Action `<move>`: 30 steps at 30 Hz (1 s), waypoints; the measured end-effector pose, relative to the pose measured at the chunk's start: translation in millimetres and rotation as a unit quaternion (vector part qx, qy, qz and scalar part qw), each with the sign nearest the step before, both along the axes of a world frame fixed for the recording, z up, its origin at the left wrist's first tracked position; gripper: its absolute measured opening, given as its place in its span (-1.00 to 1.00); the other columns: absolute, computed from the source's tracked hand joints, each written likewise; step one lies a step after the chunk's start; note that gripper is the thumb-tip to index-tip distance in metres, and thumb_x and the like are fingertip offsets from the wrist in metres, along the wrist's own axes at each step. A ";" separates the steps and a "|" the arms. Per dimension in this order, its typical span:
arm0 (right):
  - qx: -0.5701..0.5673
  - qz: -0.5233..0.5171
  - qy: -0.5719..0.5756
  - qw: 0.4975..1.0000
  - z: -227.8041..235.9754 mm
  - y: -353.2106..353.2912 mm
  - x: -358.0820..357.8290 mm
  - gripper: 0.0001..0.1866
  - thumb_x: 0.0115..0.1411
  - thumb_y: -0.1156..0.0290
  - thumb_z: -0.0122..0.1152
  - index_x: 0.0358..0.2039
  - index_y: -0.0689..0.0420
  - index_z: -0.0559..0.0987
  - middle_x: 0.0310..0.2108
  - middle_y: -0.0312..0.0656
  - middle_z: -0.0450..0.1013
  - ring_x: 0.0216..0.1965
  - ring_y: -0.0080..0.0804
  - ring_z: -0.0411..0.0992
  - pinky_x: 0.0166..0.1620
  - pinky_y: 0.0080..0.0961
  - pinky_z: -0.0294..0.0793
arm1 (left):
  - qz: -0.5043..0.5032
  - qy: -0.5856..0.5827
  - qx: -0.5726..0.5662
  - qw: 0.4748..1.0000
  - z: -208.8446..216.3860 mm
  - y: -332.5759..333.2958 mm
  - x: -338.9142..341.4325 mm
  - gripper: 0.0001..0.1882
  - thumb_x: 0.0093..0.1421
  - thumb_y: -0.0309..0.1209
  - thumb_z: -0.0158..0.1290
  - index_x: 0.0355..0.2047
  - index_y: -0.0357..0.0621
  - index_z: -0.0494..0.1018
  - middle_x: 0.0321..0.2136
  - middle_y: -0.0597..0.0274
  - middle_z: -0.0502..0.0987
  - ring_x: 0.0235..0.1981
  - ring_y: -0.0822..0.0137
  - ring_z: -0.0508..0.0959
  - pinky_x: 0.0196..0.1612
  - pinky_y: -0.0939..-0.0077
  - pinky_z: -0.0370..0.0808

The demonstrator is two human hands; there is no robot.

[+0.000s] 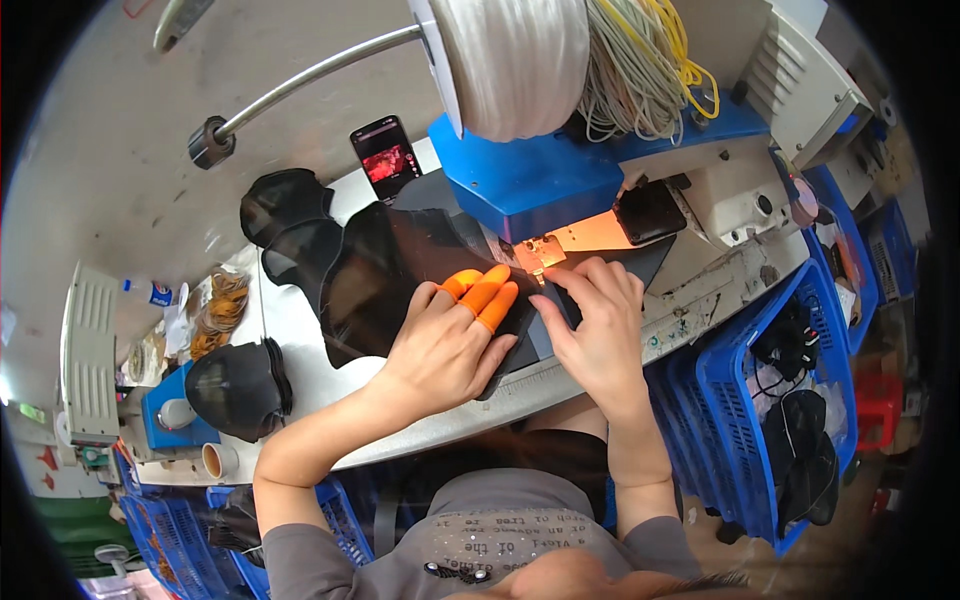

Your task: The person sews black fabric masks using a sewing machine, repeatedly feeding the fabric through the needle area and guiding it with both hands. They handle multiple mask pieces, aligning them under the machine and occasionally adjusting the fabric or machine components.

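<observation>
My left hand (450, 335) lies with its fingers stretched over a black sheet piece (370, 285), pressing it down in front of a sewing machine (530, 190) with a blue head. Orange covers (483, 292) sit on several of its fingertips. My right hand (600, 325) is just right of it, fingers curled, with thumb and index tip drawn together close to the lit metal plate (540, 253) under the machine head. What lies between those two fingertips is too small to make out. An orange light glows on the plate and on the black piece's edge.
More black curved pieces lie at the left, some stacked (240, 390). A phone (386, 160) with a lit screen leans behind. Above hang a large white thread spool (515, 65) and coiled cords (635, 75). Blue baskets (730, 400) stand at the right, below the table edge.
</observation>
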State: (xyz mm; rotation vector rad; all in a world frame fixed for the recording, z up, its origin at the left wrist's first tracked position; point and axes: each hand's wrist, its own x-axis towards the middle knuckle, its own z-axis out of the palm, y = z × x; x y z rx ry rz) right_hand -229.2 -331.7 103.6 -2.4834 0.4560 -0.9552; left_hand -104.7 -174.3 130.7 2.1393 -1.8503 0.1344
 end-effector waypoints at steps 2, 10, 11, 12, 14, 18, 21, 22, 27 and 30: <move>-0.005 -0.008 -0.003 1.000 -1.3 -1.8 6.8 -0.75 0.05 0.36 0.39 -0.23 0.10 0.63 -0.36 -0.26 0.40 -0.24 -0.24 0.36 -0.09 -0.26 0.23 | 0.006 -0.007 -0.003 1.000 -1.8 -3.0 4.0 -0.49 0.21 -0.24 0.13 0.09 -0.30 0.42 0.13 -0.01 0.44 0.06 0.04 0.43 0.09 0.19 0.26; -0.005 -0.023 -0.001 1.000 -1.8 -9.1 26.4 -0.81 0.13 0.31 0.31 -0.31 0.14 0.66 -0.33 -0.16 0.49 -0.22 -0.20 0.38 -0.04 -0.25 0.26 | -0.001 -0.037 -0.039 0.999 3.0 -19.8 23.4 -0.59 0.14 -0.27 0.18 -0.06 -0.26 0.52 -0.02 0.00 0.52 -0.02 0.09 0.43 0.01 0.24 0.29; -0.008 -0.020 -0.004 1.000 -1.6 -10.3 26.9 -0.81 0.13 0.32 0.31 -0.31 0.15 0.66 -0.32 -0.16 0.49 -0.21 -0.20 0.38 -0.03 -0.24 0.26 | -0.007 -0.042 -0.047 0.998 1.5 -21.1 25.7 -0.59 0.14 -0.27 0.17 -0.05 -0.26 0.52 -0.02 0.01 0.52 -0.02 0.09 0.43 0.01 0.24 0.28; -0.004 -0.016 -0.003 1.000 -1.1 -10.4 27.5 -0.81 0.14 0.33 0.30 -0.29 0.15 0.67 -0.30 -0.15 0.50 -0.21 -0.21 0.38 -0.02 -0.25 0.26 | -0.011 -0.048 -0.054 0.997 -0.5 -20.4 28.9 -0.59 0.15 -0.26 0.17 -0.05 -0.26 0.52 -0.02 0.01 0.52 -0.02 0.09 0.43 0.02 0.24 0.28; 0.006 -0.007 0.001 1.000 -0.9 -10.6 28.1 -0.80 0.14 0.34 0.29 -0.27 0.16 0.67 -0.28 -0.15 0.51 -0.19 -0.21 0.39 0.01 -0.25 0.26 | -0.015 -0.054 -0.061 0.997 -0.6 -20.3 33.6 -0.59 0.17 -0.26 0.14 -0.04 -0.26 0.52 -0.03 0.02 0.52 -0.02 0.10 0.43 0.04 0.24 0.28; -0.002 -0.009 -0.008 1.000 -5.5 -12.7 27.7 -0.79 0.15 0.34 0.28 -0.24 0.14 0.67 -0.27 -0.16 0.51 -0.16 -0.21 0.39 0.03 -0.25 0.26 | -0.041 -0.034 0.000 0.999 3.6 -27.5 46.3 -0.54 0.23 -0.21 0.10 0.03 -0.30 0.49 -0.04 -0.04 0.51 0.03 0.01 0.43 0.13 0.17 0.25; -0.004 -0.008 -0.010 1.000 -4.8 -12.7 27.6 -0.79 0.14 0.35 0.28 -0.23 0.13 0.67 -0.28 -0.17 0.51 -0.16 -0.22 0.39 0.04 -0.25 0.26 | -0.058 -0.005 0.010 0.998 0.9 -28.5 56.6 -0.54 0.23 -0.21 0.10 0.03 -0.29 0.49 -0.03 -0.06 0.50 0.04 -0.03 0.42 0.15 0.13 0.25; 0.000 -0.006 -0.008 1.000 -3.8 -12.8 27.4 -0.80 0.14 0.36 0.29 -0.24 0.13 0.67 -0.28 -0.17 0.51 -0.17 -0.22 0.39 0.03 -0.25 0.26 | -0.051 0.007 0.010 0.999 0.1 -26.8 59.2 -0.55 0.23 -0.24 0.10 0.03 -0.30 0.48 -0.02 -0.08 0.50 0.05 -0.07 0.42 0.17 0.12 0.27; 0.048 0.015 -0.025 0.998 -1.9 -16.9 16.7 -0.83 0.09 0.45 0.31 -0.27 0.10 0.67 -0.36 -0.23 0.50 -0.27 -0.24 0.41 -0.07 -0.29 0.31 | -0.083 0.049 0.023 0.995 8.9 -25.5 69.1 -0.69 0.21 -0.33 0.13 -0.10 -0.24 0.56 -0.20 0.00 0.54 -0.12 0.01 0.51 0.20 0.13 0.34; 0.047 0.008 -0.069 0.997 -2.6 -20.7 8.2 -0.86 0.04 0.52 0.35 -0.33 0.11 0.67 -0.45 -0.27 0.47 -0.35 -0.26 0.42 -0.17 -0.34 0.33 | -0.074 -0.118 0.054 0.989 15.8 -20.7 71.3 -0.67 0.21 -0.26 0.13 -0.03 0.01 0.60 -0.30 0.13 0.55 -0.18 0.14 0.55 0.32 -0.10 0.19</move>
